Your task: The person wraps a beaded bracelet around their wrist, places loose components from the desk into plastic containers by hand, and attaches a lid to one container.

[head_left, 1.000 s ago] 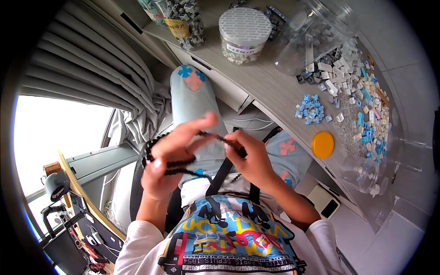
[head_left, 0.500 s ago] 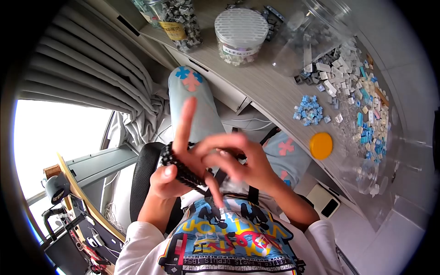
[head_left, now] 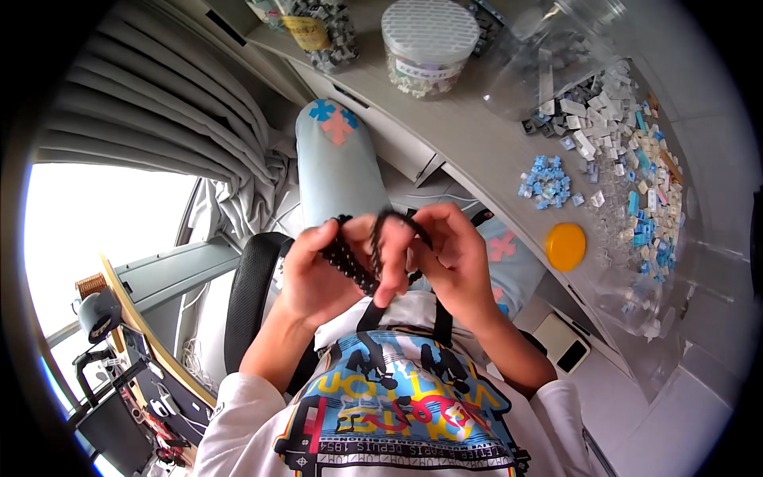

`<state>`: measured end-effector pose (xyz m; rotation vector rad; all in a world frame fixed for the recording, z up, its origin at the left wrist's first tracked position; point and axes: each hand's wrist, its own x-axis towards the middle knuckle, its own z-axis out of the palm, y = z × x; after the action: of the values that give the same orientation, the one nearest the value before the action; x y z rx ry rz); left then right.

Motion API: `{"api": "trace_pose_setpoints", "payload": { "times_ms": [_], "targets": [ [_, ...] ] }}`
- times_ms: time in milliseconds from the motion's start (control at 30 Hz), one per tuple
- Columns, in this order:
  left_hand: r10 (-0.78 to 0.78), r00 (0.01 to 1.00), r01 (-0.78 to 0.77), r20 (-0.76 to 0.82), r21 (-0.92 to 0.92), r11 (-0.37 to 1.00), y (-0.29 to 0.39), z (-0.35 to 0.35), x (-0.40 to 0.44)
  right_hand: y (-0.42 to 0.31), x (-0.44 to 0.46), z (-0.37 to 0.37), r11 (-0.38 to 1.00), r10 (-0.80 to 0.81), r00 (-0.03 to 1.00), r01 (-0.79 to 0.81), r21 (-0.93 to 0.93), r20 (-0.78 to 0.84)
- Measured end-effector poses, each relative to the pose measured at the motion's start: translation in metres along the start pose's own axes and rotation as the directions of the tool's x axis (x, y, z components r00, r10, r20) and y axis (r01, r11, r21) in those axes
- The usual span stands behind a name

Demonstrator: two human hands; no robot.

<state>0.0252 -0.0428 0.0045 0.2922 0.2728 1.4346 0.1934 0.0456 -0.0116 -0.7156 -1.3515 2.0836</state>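
Two bare hands meet above the lap. One black cord (head_left: 348, 269) is at the fingers of both: its thick beaded strands lie across the fingers of the left hand (head_left: 311, 277), and a thinner loop runs around a finger in the middle and over to the fingertips of the right hand (head_left: 459, 266). The right thumb and forefinger are bent in and clamped on that loop. The left thumb points up beside the strands; whether the other left fingers are closed on them I cannot tell, as cord and hands overlap.

Beyond the right fingers, off to their right, runs one desk (head_left: 489, 163). Nearest to those fingers on it are one yellow lid (head_left: 565, 246) and one small heap of light-blue pieces (head_left: 547, 183). Farther right spreads one large pile of bricks (head_left: 648, 195), white, grey, blue and cream, too many to count. Two clear jars lie by it: one tipped jar (head_left: 528, 67) farther forward, one lower jar (head_left: 624, 302) nearer the body. Well ahead of the fingers stand one tub (head_left: 429, 60) with a white lid and one jar with a yellow label (head_left: 318, 36). Below and right of the right fingers rests one phone (head_left: 571, 355).
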Motion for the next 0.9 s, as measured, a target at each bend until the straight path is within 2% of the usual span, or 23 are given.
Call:
{"api": "trace_pose_setpoints", "payload": {
  "times_ms": [33, 100, 167, 233, 300, 333, 433, 567, 633, 700, 767, 800, 900],
  "targets": [
    [0.046, 0.998, -0.040, 0.045, -0.117, 0.992, -0.001, 0.005, 0.001, 0.003, 0.000, 0.000, 0.995, 0.044, 0.998, -0.048, 0.090, 0.046],
    [0.077, 0.997, -0.079, -0.029, -0.090, 0.993, 0.003, 0.013, 0.008, 0.004, 0.001, 0.001, 0.984, 0.092, 0.992, -0.103, 0.144, 0.081],
    [0.129, 0.992, -0.129, -0.012, -0.058, 0.990, 0.001, 0.011, 0.012, -0.004, 0.001, 0.001, 0.832, 0.288, 0.945, -0.327, 0.449, 0.153],
    [0.171, 0.985, -0.171, 0.009, -0.031, 0.985, 0.001, 0.008, 0.013, -0.003, 0.001, -0.002, 0.825, 0.333, 0.934, -0.354, 0.440, 0.127],
    [0.212, 0.972, -0.168, -0.097, 0.336, 0.927, 0.005, 0.006, 0.011, -0.005, 0.002, -0.008, 0.774, 0.423, 0.898, -0.428, 0.467, 0.123],
    [0.220, 0.957, -0.108, -0.189, 0.471, 0.876, 0.004, 0.011, 0.010, -0.005, 0.002, -0.009, 0.773, 0.423, 0.898, -0.429, 0.467, 0.124],
    [0.245, 0.961, -0.155, -0.128, 0.486, 0.860, 0.005, 0.008, 0.009, -0.004, 0.003, -0.011, 0.699, 0.431, 0.892, -0.424, 0.576, 0.134],
    [0.196, 0.976, -0.122, -0.099, 0.498, 0.859, 0.007, 0.007, 0.012, -0.005, 0.003, -0.011, 0.701, 0.419, 0.898, -0.413, 0.581, 0.133],
    [0.207, 0.978, -0.181, 0.015, 0.548, 0.816, 0.006, 0.004, 0.012, -0.008, 0.003, -0.010, 0.729, 0.414, 0.905, -0.396, 0.558, 0.101],
    [0.191, 0.981, -0.140, -0.023, 0.598, 0.789, 0.007, 0.004, 0.009, -0.009, 0.003, -0.007, 0.748, 0.423, 0.902, -0.398, 0.531, 0.081],
    [0.163, 0.986, -0.128, -0.018, 0.539, 0.833, 0.006, -0.001, 0.007, -0.010, 0.004, -0.007, 0.766, 0.431, 0.900, -0.400, 0.503, 0.059],
    [0.160, 0.982, -0.058, -0.102, 0.644, 0.763, 0.008, 0.009, 0.009, -0.010, 0.004, -0.007, 0.765, 0.418, 0.906, -0.392, 0.512, 0.069],
    [0.171, 0.968, -0.022, -0.184, 0.618, 0.786, 0.007, 0.010, 0.008, -0.013, 0.003, -0.008, 0.762, 0.402, 0.912, -0.380, 0.524, 0.076]
  ]
}}
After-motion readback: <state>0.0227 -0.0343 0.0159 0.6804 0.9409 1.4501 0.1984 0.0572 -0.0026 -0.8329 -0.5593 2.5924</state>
